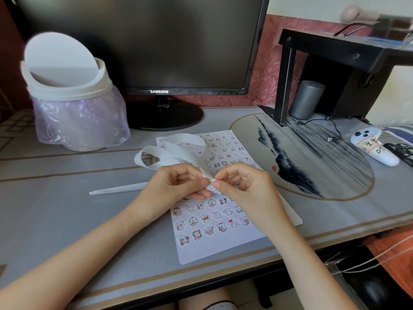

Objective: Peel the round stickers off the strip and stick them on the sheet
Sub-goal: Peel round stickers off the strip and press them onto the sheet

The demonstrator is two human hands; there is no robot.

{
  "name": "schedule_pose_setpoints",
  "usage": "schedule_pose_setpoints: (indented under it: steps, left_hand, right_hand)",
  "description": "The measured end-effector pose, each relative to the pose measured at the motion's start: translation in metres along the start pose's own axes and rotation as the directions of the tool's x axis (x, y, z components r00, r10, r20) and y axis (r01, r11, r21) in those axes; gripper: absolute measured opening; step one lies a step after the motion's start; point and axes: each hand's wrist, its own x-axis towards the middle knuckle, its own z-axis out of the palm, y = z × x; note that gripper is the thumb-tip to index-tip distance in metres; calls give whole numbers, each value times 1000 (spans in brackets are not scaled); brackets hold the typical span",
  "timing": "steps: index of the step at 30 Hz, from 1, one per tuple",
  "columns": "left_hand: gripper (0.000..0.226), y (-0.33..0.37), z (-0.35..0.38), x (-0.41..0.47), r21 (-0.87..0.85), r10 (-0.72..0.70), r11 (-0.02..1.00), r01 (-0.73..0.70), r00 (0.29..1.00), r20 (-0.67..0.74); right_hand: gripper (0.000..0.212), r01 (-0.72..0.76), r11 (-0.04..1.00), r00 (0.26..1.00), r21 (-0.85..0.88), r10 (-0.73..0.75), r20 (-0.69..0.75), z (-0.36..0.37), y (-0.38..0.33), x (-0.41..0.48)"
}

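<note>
The sheet (223, 246) on the counter (89, 220) is already filled with rows of round stickers, so the job looks well advanced. Just above it, the left hand (176, 182) pinches the white strip (178, 144), whose spent length loops away behind, while the right hand (243, 182) pinches a round sticker (212, 186) at its end. The fingers hide whether that sticker is fully free, and how many remain on the strip is hard to make out.
</note>
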Motion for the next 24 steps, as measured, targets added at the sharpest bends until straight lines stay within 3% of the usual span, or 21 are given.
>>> schedule_pose_setpoints:
  steps: [14, 24]
  left_hand:
    - [12, -1, 0, 1, 40, -33, 999, 34, 999, -28]
    - [12, -1, 0, 0, 85, -81, 993, 80, 997, 0]
  right_hand:
    - [10, 120, 989, 991, -87, -114, 75, -4, 2, -7]
    - [5, -266, 963, 962, 36, 263, 74, -59, 4, -11]
